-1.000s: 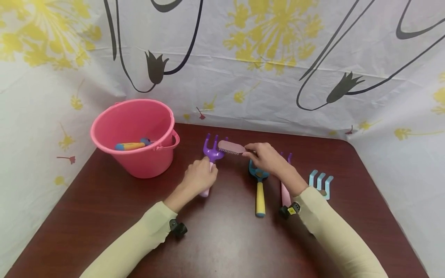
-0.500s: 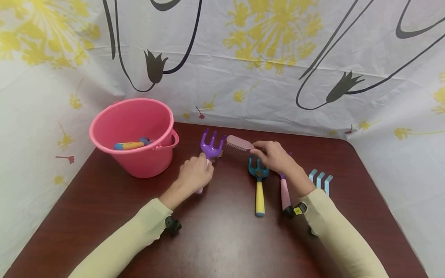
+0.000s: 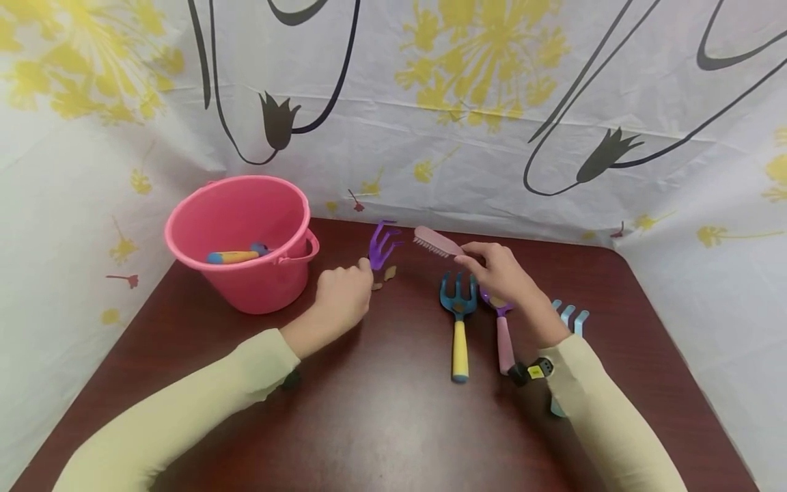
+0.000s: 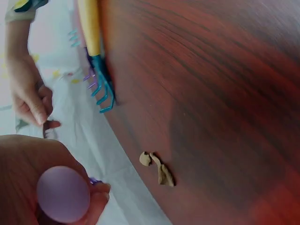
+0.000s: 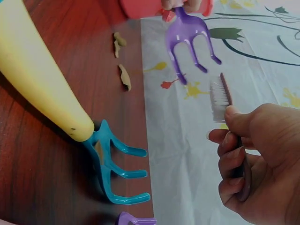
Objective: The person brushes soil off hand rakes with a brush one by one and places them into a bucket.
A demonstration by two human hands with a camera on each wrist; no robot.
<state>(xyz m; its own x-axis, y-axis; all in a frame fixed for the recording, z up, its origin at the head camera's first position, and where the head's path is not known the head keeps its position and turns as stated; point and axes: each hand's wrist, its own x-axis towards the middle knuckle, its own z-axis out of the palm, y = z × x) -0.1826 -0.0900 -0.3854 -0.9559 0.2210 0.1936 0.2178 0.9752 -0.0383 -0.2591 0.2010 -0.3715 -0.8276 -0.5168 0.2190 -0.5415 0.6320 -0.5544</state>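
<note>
Nearest me, right of the pink bucket (image 3: 264, 294) and closer to my body: pale-blue rake (image 3: 557, 403) partly under my right sleeve (image 3: 615, 417), pink-handled fork (image 3: 504, 345), yellow-handled fork (image 3: 460, 348), all on the table (image 3: 393, 424).

Further out, just right of the bucket: left hand (image 3: 344, 294) wrapped round the lilac handle (image 4: 63, 194) of the purple fork (image 5: 185, 30), tines pointing away from me. Tan flakes (image 3: 390, 273) on the table, same side of the bucket. Right hand (image 3: 501, 273), farther right of it, grasps the brush (image 3: 438, 242) by its grip, bristles turned bucketward. Brush and tines apart.

Step, by my reading: brushing the fork. Best done with the left grip firm, fork held above those flakes so crumbs drop in one patch. Short, light strokes from handle toward tips, bristles reaching between tines. A hard flick could scatter bits.

Farthest, behind the bucket: patterned cloth (image 3: 369, 130).
</note>
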